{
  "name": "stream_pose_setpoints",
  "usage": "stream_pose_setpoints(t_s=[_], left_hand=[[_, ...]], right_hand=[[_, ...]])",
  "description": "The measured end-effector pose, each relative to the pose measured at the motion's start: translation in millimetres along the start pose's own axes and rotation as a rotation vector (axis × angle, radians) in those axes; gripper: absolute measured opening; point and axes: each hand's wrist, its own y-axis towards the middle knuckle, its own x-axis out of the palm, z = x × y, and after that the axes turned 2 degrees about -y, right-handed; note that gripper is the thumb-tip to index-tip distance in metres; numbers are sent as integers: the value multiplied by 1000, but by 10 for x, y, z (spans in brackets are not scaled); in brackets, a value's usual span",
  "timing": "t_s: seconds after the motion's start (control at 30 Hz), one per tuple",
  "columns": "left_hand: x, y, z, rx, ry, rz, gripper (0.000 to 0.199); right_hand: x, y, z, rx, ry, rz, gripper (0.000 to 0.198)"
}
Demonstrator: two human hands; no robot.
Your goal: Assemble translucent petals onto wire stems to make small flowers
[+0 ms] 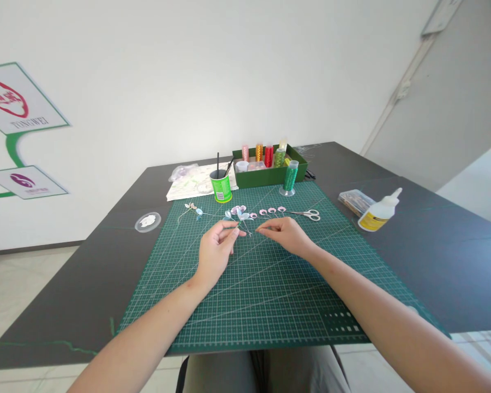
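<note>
My left hand (217,248) pinches the wire stem of a small flower, with a bit of green at the fingertips. Pale blue petals (243,215) show just above those fingers, and thin stem ends slant down to the right. My right hand (285,233) is closed in a pinch to the right of the stem; what its fingertips hold is too fine to make out. Behind the hands lie several pink wired petals (272,210) in a row. White-handled scissors (311,214) rest at the row's right end. Further left are a blue petal piece (199,213) and cream buds (191,206).
A green cutting mat (229,305) covers the dark table (433,262). At the back stand a green can (221,188) with tools, a green thread spool (290,177) and a box (259,177) of spools. A glue bottle (378,214) is right; a small dish (148,222) left.
</note>
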Motion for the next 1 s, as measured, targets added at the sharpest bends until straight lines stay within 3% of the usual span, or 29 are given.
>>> stream_pose_setpoints(t_s=[0.13, 0.3, 0.4, 0.5, 0.73, 0.87, 1.0], left_hand=[[-5, 32, -19, -42, -72, 6, 24], [-10, 54, -47, -105, -147, -12, 24], [-2, 53, -49, -139, -168, -20, 25], [14, 45, -50, -171, -175, -26, 27], [71, -2, -61, -185, -200, -81, 25], [115, -54, -52, -154, -204, -117, 23], [157, -122, -27, -109, -214, -130, 23]], right_hand=[[15, 0, -1, 89, 208, 62, 33], [6, 21, 81, 43, -123, 352, 22], [-2, 13, 75, 6, -182, 438, 25], [19, -26, -9, -26, -96, 366, 26], [203, -157, -304, -90, 339, 15, 22], [282, -192, -361, -2, 634, -97, 22], [287, -215, -378, 156, 738, -104, 30]])
